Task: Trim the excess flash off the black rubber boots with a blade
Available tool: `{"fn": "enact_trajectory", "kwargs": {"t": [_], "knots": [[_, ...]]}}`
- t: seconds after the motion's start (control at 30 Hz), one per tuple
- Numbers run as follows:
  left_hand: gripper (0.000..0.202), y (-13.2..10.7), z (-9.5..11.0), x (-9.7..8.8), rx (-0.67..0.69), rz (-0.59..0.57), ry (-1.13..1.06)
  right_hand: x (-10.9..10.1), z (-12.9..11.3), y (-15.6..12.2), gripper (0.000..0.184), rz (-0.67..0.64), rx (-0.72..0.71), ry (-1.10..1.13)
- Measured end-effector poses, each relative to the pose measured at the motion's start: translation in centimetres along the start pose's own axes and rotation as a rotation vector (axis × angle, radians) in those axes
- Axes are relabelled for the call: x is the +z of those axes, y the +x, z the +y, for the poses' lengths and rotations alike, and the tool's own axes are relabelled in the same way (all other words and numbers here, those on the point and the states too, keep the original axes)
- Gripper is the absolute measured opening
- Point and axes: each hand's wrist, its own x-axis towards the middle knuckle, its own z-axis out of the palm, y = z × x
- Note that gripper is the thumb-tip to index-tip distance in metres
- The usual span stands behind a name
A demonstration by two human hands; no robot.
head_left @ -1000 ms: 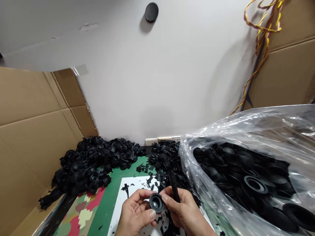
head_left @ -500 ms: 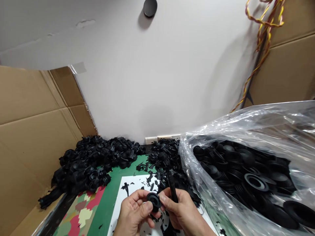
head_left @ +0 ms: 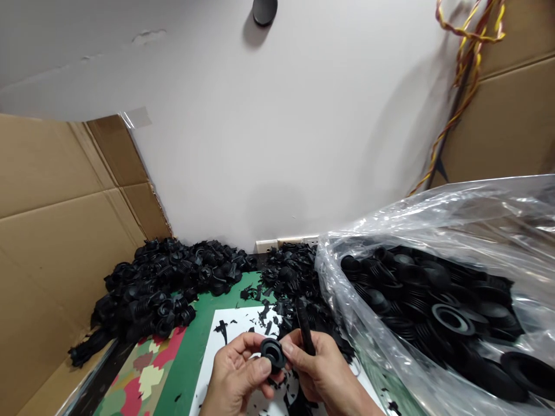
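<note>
A small round black rubber part [head_left: 273, 352] with a ringed, hollow face is pinched between the thumb and fingers of my left hand [head_left: 240, 372]. My right hand [head_left: 318, 370] is closed around a slim black pen-like tool [head_left: 305, 326], which points up and away; its working end is not clear to see. My right thumb and fingertip touch the right edge of the rubber part. Under both hands lies a white sheet [head_left: 208, 358] strewn with black scraps.
Black ribbed rubber pieces [head_left: 173, 277] are heaped at the left by a cardboard panel [head_left: 65, 231]. Black trimmings [head_left: 290, 277] lie behind my hands. To the right, a clear plastic bag [head_left: 333, 283] holds many black rubber parts [head_left: 433, 300]. A wall [head_left: 277, 144] stands behind.
The rubber part has turned in my fingers, so its hollow face shows more openly. Both hands stay in nearly the same place.
</note>
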Motion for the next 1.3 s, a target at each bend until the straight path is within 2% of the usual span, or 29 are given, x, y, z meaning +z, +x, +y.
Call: {"fn": "enact_trajectory", "kwargs": {"t": [0.2, 0.33, 0.5, 0.57, 0.73, 0.93, 1.13, 1.3], "knots": [[0.032, -0.1, 0.1, 0.3, -0.006, 0.028, 0.007, 0.1, -0.1, -0.3, 0.041, 0.020, -0.024, -0.050], [0.035, -0.4, 0.2, 0.5, -0.003, 0.033, 0.033, 0.1, -0.5, -0.5, 0.037, 0.060, -0.109, -0.161], [0.038, -0.3, -0.5, 0.1, -0.018, 0.000, 0.090, 0.3, -1.8, -1.2, 0.016, 0.014, -0.235, -0.320], [0.037, -0.2, -0.9, -0.1, -0.025, -0.003, 0.109, 0.5, -2.3, -1.4, 0.010, 0.023, -0.240, -0.407], [0.034, -0.2, -0.9, 0.0, -0.004, -0.017, 0.138, 0.7, -2.6, -1.6, 0.012, 0.031, -0.230, -0.554], [0.030, -0.4, -0.1, 0.5, 0.033, -0.002, 0.149, 0.3, -2.6, -1.3, 0.007, -0.002, -0.160, -0.424], [0.030, -0.3, 0.2, 0.3, 0.026, 0.016, 0.068, -0.4, -2.8, -0.9, 0.013, 0.135, -0.036, -0.245], [0.030, -0.3, 0.1, 0.1, 0.023, 0.007, 0.038, -0.6, -2.6, -0.5, 0.016, 0.164, -0.001, -0.094]]}}
